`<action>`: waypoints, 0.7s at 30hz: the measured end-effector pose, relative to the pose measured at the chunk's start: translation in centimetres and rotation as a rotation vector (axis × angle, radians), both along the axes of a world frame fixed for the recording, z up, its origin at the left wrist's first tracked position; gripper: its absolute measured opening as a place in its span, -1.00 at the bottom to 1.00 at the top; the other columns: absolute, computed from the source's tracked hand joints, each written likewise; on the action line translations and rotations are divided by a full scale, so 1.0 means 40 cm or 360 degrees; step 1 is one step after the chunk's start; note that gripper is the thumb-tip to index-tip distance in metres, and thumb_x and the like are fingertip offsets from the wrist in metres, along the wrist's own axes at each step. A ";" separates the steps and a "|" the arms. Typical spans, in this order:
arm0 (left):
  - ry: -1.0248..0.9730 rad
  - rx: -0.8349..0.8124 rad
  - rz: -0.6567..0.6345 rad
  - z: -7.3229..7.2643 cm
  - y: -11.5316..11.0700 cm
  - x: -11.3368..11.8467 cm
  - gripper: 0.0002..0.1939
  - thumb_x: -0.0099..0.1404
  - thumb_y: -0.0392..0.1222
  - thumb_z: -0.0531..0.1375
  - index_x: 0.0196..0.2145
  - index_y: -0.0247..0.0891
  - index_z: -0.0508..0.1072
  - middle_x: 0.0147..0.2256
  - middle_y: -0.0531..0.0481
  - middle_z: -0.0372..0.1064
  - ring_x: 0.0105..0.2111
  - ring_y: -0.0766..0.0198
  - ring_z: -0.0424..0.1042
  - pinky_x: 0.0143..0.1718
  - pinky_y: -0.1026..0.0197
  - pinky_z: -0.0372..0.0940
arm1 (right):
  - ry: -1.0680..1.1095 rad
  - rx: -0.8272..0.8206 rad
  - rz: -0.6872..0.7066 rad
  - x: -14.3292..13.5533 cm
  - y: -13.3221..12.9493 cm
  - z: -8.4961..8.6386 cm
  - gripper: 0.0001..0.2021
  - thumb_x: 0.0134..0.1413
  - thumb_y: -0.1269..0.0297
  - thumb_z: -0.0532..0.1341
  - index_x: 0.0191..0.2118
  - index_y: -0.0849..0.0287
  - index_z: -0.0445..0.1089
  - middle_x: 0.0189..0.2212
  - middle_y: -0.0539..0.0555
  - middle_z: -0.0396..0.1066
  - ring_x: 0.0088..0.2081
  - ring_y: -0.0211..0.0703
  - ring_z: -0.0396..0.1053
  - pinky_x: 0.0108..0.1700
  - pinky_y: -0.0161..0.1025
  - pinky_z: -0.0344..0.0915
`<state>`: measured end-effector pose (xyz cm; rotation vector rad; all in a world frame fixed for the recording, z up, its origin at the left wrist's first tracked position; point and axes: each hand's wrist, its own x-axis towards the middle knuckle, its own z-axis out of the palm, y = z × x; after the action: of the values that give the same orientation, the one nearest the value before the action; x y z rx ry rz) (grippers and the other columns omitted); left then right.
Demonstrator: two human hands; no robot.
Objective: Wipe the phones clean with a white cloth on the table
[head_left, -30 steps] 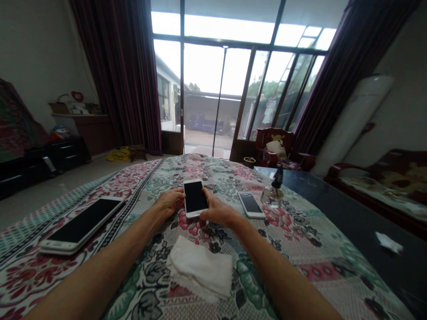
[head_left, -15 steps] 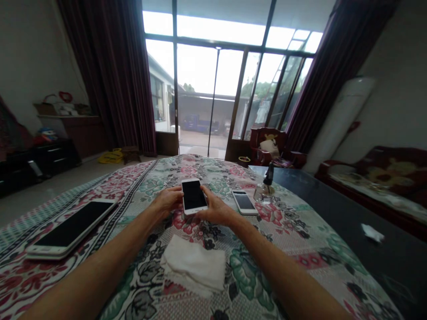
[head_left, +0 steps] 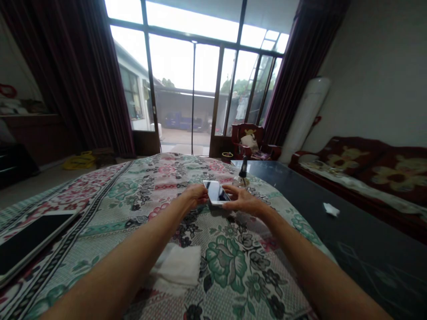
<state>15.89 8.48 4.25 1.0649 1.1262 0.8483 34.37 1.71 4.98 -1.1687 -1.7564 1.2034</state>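
Both L hand [head_left: 196, 195] & R hand [head_left: 245, 201] hold white phone [head_left: 216, 192], fingers at opp. edges, over cloth-covered counter [head_left: 110, 231], just L of black-topped bottle [head_left: 243, 171], w/ folded cloth [head_left: 183, 266] nearer viewer & larger phone [head_left: 35, 238] far L.

On the tablecloth [head_left: 225, 262], one phone [head_left: 31, 244] lies near left and a rag [head_left: 180, 266] near, just left of centre. Farther off, a second phone [head_left: 216, 194] is between the left hand [head_left: 194, 195] and right hand [head_left: 246, 201], with a bottle [head_left: 242, 178] behind it to the right. Right of the tablecloth, a tissue [head_left: 331, 210] lies on bare worktop [head_left: 293, 182]; beyond stands a sofa [head_left: 360, 162]. A chair [head_left: 247, 140] stands behind the bottle.
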 end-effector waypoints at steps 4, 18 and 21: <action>0.0059 -0.0118 0.0030 -0.011 0.018 0.052 -0.86 0.05 -0.52 0.15 -0.46 -0.34 0.36 -0.64 0.11 0.24 -0.68 0.47 0.21 -0.65 0.44 0.15 | 0.0004 -0.0026 -0.0087 0.034 -0.013 0.009 -0.31 -0.25 0.31 0.37 0.13 0.12 0.28 0.02 0.16 0.38 0.00 0.03 0.35 -0.06 -0.10 0.35; 0.0223 -0.0256 -0.0096 -0.008 0.042 0.077 -0.65 0.35 -0.09 0.15 0.04 -0.29 0.33 0.00 -0.13 0.31 -0.09 0.13 0.39 -0.11 -0.03 0.37 | -0.0124 0.0133 -0.0209 0.062 0.002 -0.005 -0.42 -0.25 0.36 0.36 0.04 0.12 0.40 -0.05 0.12 0.43 -0.16 -0.07 0.41 -0.19 -0.19 0.35; 0.0257 -0.0246 -0.0106 -0.011 0.049 0.079 -0.65 0.36 -0.09 0.14 0.04 -0.29 0.33 0.00 -0.13 0.31 -0.10 0.14 0.39 -0.11 -0.02 0.37 | -0.0178 0.0116 -0.0247 0.062 0.005 -0.011 -0.41 -0.24 0.35 0.35 0.05 0.16 0.38 -0.02 0.14 0.41 -0.16 -0.08 0.41 -0.22 -0.21 0.35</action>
<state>19.05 10.43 3.81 1.0498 1.2633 0.6211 36.86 1.91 4.55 -1.3251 -1.7402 0.9921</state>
